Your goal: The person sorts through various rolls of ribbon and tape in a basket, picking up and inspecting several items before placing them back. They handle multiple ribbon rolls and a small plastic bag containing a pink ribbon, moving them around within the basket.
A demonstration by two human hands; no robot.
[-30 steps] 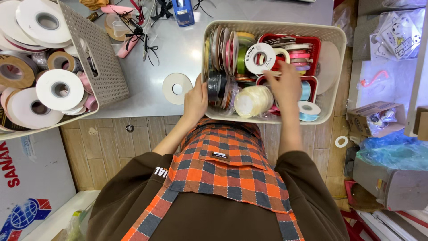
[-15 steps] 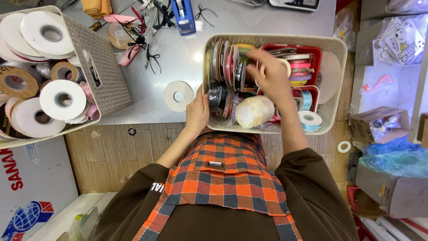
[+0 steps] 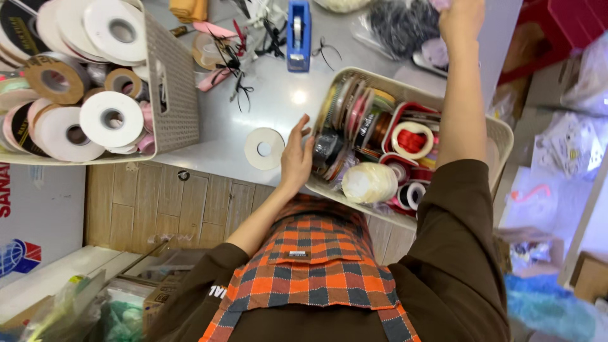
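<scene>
Plaid apron (image 3: 316, 266) and brown sleeves fill the near edge of the frame, above a wood-panelled counter front and cluttered boxes on the floor. Beyond them runs a pale grey table (image 3: 221, 126), glossy under a light.

Left hand (image 3: 296, 155) lies open, fingers loosely spread, against the near left wall of the basket (image 3: 500, 136), a cream tray packed with ribbon spools standing on edge, a red-cored roll and a round cream bundle (image 3: 369, 182). Just left of that hand, apart from it, a flat white tape roll (image 3: 265, 149) rests on the table.

Right hand (image 3: 461, 19) is stretched well past the basket's far rim to the top of the frame, over a dark netted bundle (image 3: 399, 25); its fingers are cut off by the edge, so whether it grips anything cannot be told.

Farther left sits a grey woven crate (image 3: 171, 95) heaped with large white and brown tape rolls. At the back stand a blue tape dispenser (image 3: 297, 35), pink scraps and black wire clips.
</scene>
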